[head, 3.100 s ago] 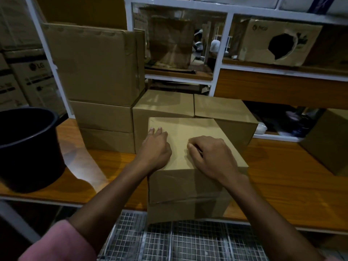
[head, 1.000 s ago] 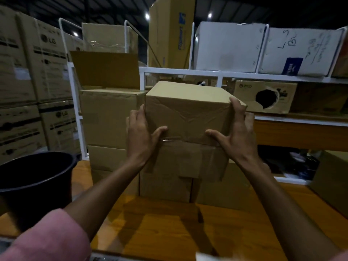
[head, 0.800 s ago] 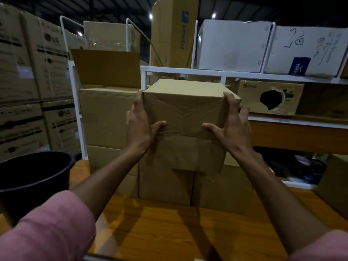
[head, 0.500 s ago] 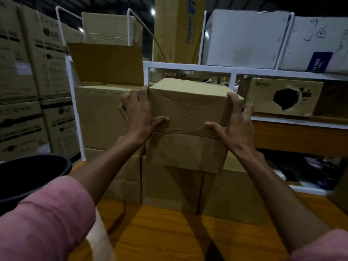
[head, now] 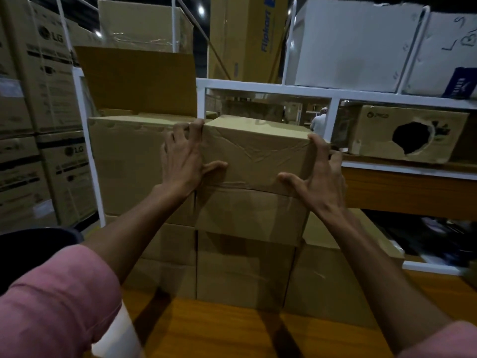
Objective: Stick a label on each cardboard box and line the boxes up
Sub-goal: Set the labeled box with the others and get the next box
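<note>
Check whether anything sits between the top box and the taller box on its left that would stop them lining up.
Only the left hand: its fingers are wedged between the top box and the taller box. The right hand holds the box's free side.

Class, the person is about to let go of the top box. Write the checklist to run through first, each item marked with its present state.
1. Both hands on the top box, left hand and right hand at its sides: ok.
2. Box rests on the box below: ok.
3. Left side close against the tall stack: ok.
4. Front face flush with the box below: cannot tell.
5. Label on the top box: cannot tell, none visible.
</note>
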